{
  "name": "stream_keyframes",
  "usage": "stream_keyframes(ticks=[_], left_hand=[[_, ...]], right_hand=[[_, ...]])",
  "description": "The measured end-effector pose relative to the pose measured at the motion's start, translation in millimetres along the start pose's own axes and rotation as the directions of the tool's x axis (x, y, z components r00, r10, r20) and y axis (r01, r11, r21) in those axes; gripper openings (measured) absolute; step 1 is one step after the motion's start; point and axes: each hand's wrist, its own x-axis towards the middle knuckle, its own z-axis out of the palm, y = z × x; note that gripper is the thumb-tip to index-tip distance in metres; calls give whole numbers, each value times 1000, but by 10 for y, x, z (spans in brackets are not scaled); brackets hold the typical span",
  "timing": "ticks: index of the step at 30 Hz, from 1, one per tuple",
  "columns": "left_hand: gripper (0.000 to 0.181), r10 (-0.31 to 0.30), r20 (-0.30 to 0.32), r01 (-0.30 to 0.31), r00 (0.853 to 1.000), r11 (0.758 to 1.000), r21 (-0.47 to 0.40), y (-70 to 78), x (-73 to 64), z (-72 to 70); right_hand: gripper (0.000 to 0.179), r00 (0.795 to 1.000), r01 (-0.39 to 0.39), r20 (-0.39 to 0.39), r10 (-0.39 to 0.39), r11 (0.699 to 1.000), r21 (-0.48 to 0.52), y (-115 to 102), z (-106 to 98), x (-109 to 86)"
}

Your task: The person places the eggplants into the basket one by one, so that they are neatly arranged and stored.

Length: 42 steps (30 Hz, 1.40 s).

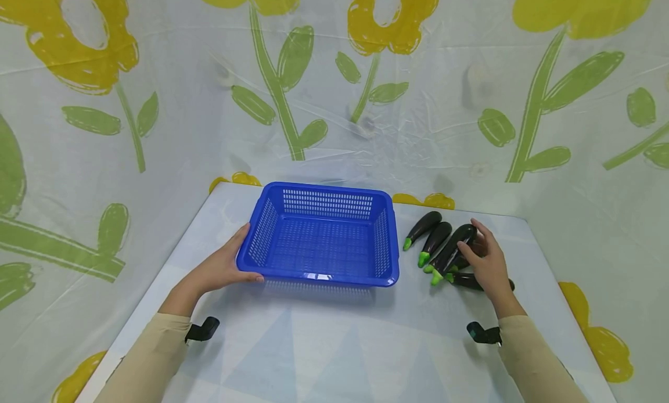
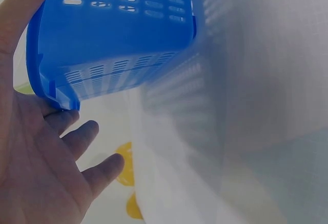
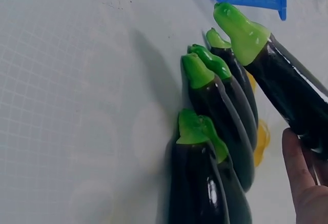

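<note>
A blue plastic basket (image 1: 319,246) with slotted walls and a bare inside takes up the middle of the table. My left hand (image 1: 232,263) grips its front left corner, thumb along the front rim; in the left wrist view, the other fingers (image 2: 82,137) spread by the side. To the right of the basket, my right hand (image 1: 488,263) holds a dark eggplant (image 3: 289,80) with a green cap, by its thick end. That eggplant hangs above the others, its cap toward the basket. Several more eggplants (image 3: 225,106) lie under and beside it on the table.
The pale table (image 1: 334,345) has a faint triangle pattern. A white cloth (image 1: 439,118) with yellow flowers and green leaves hangs behind it and along both sides. A small black device (image 1: 204,329) sits at the left wrist, another (image 1: 483,333) at the right.
</note>
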Motion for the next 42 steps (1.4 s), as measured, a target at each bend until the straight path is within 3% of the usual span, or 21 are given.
stream_keyframes(ticks=[20, 37, 42], left_hand=[[125, -13, 6, 13, 1000, 1000, -15, 14, 5, 39], [127, -14, 9, 14, 1000, 999, -38, 47, 16, 52], [127, -22, 8, 22, 1000, 998, -51, 56, 12, 63]], right_hand=[[61, 999, 19, 33, -20, 1000, 15, -235, 63, 103], [60, 992, 122, 33, -124, 991, 56, -434, 137, 224], [61, 993, 98, 62, -103, 992, 86, -608, 118, 191]])
